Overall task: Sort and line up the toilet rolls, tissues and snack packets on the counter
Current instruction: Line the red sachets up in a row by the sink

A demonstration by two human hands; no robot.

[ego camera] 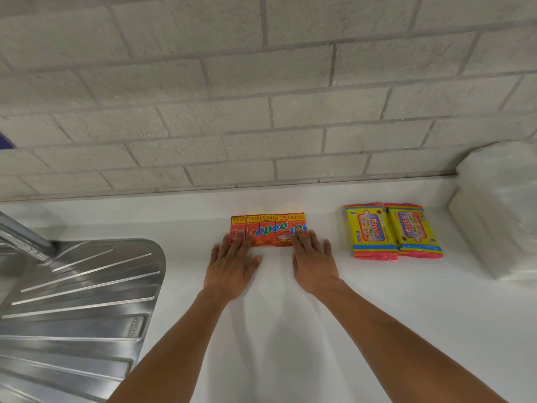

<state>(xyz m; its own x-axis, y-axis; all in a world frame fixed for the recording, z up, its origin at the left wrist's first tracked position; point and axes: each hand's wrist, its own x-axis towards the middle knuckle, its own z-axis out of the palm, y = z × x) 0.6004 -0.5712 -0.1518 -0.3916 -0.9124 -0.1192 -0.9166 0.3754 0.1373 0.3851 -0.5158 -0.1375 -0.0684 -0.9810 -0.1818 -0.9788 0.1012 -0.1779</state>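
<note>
Both hands flat, fingers straight, gripping nothing: left hand (232, 264) presses the left end and right hand (312, 261) the right end of a row of overlapping red snack packets (268, 229) on the white bench (377, 315), near the brick wall (261, 97). Two yellow-pink wipes packs (392, 231) lie side by side, touching, right of the row; a blurred white wrapped stack (499, 216) sits far right. Steel sink drainer (78, 301) at left.

A steel draining board (78, 301) lies at the near left, with a tap (20, 231) above it. A grey brick wall (232, 97) runs along the far side.
</note>
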